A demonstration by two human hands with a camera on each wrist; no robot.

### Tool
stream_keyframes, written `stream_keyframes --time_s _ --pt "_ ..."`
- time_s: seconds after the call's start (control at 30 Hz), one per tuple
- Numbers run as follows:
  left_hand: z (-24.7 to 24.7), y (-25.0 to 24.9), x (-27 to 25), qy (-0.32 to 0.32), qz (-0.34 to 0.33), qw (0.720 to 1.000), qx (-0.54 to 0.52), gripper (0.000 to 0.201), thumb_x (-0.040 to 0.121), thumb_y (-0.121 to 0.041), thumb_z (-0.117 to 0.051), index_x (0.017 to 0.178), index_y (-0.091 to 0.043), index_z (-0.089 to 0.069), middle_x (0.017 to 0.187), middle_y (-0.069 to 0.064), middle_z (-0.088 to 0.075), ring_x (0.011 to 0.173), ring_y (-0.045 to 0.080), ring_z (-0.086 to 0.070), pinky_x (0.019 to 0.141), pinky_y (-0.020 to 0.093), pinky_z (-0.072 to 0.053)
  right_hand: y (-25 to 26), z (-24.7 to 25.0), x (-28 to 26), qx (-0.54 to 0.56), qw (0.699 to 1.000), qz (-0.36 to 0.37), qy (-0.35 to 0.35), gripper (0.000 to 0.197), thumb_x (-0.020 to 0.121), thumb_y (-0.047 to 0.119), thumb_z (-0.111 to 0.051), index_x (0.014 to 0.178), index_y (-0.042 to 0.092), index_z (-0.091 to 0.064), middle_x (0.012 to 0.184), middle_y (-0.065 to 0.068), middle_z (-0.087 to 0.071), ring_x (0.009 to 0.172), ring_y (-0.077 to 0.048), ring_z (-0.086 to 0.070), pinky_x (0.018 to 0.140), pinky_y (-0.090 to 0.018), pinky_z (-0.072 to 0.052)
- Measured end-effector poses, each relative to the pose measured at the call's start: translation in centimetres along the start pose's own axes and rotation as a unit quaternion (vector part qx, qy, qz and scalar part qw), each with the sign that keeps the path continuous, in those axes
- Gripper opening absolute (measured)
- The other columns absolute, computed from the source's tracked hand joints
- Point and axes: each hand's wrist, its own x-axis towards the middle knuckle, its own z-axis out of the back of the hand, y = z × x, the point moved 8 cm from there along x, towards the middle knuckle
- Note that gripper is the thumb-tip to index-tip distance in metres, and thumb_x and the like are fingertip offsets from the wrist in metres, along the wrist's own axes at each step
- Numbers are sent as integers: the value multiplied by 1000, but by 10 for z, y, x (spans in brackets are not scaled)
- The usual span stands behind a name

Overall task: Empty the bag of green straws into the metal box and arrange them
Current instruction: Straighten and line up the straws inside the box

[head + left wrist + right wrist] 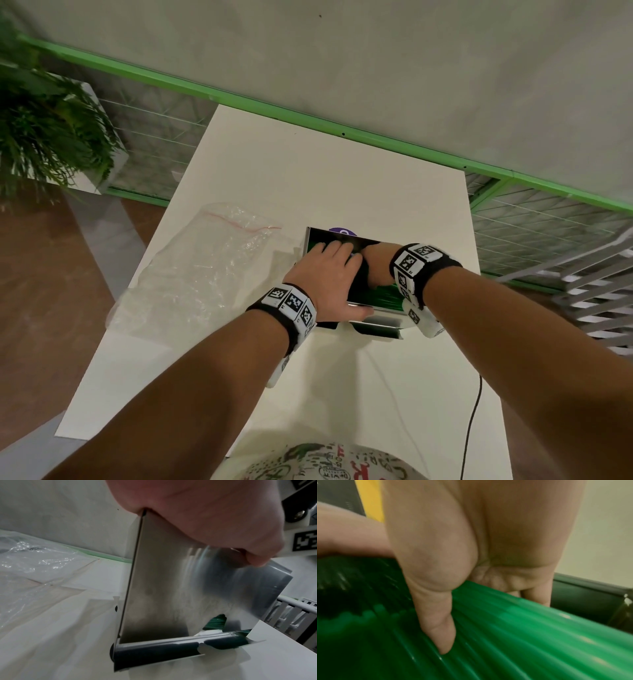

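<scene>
Straws: we see the green straws packed in the metal box under both hands.
Right hand: only our right wrist view shows it pressing the straws, thumb extended.
Left hand: grips the box's near-left wall.
Bag: flat on the tabletop, left of our hands.
</scene>
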Motion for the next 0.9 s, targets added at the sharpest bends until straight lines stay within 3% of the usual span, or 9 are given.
stream_keyframes --time_s 0.23,0.3,0.37,0.5,0.57,0.63,0.77,0.8,0.9 --pt "-2 1 -1 -1 1 1000 -14 108 77 -87 -38 152 -10 -38 153 12 -42 137 31 -40 116 48 -34 -15 20 -33 22 997 33 -65 27 88 20 -62 114 16 -62 106 -5 -67 93 -24 -63 84 -36 -54" --pt "-1 0 -1 2 1 1000 -14 109 78 -87 -37 154 -9 -35 155 13 -40 140 31 -39 118 47 -33 -20 19 -45 46 995 36 -83 23 90 12 -54 104 20 -71 104 1 -69 94 -20 -63 87 -33 -52" --pt "-1 0 -1 1 0 1000 -15 111 78 -87 -37 155 -8 -34 156 13 -40 142 31 -38 119 47 -32 -7 0 -56 38 995 82 -37 29 92 8 -50 93 22 -75 99 5 -70 94 -17 -63 87 -29 -49" --pt "1 -1 -2 -11 -3 1000 -15 109 79 -86 -39 155 -8 -35 155 13 -42 141 31 -40 117 45 -34 24 -35 -59 11 988 151 7 23 89 -7 -50 87 -10 -72 92 -22 -70 86 -31 -69 77 -31 -51" --pt "3 -1 -3 -9 -7 1000 -11 108 80 -86 -40 153 -7 -37 154 12 -43 140 30 -41 117 45 -35 18 -32 -59 51 992 119 5 28 97 -2 -44 103 -9 -70 109 -22 -68 100 -32 -65 88 -31 -44" --pt "6 -2 -4 0 -13 999 -31 105 82 -84 -42 154 -8 -37 156 12 -41 143 28 -38 119 44 -34 1 -25 -60 121 989 82 -12 32 96 0 -43 114 2 -70 116 -12 -70 106 -28 -62 92 -29 -45" --pt "38 4 -18 -85 -37 985 -148 71 96 -60 -49 147 -11 -49 149 6 -50 139 19 -44 117 39 -40 -10 -26 -80 223 969 105 -6 35 93 -6 -45 112 2 -73 96 -3 -68 87 -17 -59 70 -9 -44" --pt "48 10 -24 -122 -28 976 -180 59 99 -50 -50 143 -10 -53 143 7 -54 134 19 -48 114 37 -43 -11 -31 -82 231 966 111 -5 33 95 -4 -45 117 0 -70 99 -6 -66 89 -20 -58 71 -10 -44" --pt "68 47 -50 -232 54 932 -273 34 103 -24 -48 128 -7 -61 126 6 -60 117 16 -55 105 29 -45 -10 -48 -79 182 978 99 16 34 102 3 -42 131 -1 -59 129 -17 -62 116 -33 -58 98 -34 -44"
